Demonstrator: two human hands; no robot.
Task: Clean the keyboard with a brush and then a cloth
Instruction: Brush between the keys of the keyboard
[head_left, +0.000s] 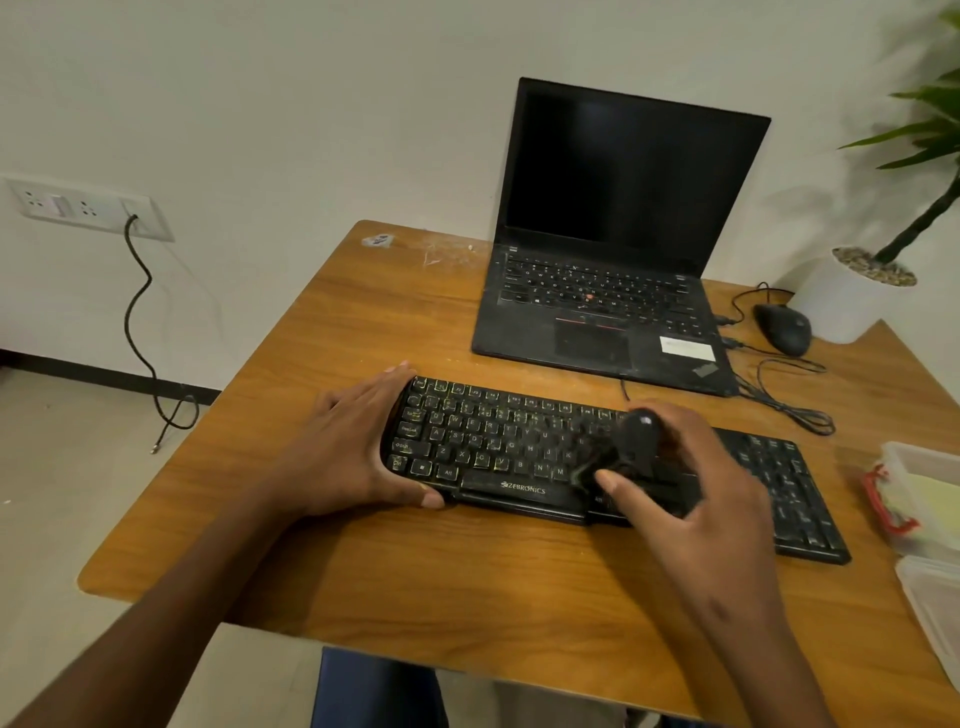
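My left hand (358, 441) clamps the left end of the black Zebronics keyboard (498, 452), thumb on the near edge, fingers over the far edge. My right hand (691, 499) has its grip wrapped round a black brush (636, 441), bristles down on the keys right of centre, blurred. The keyboard lies across the wooden table (415, 566), near side; a laptop (613, 260) stands open beyond it.
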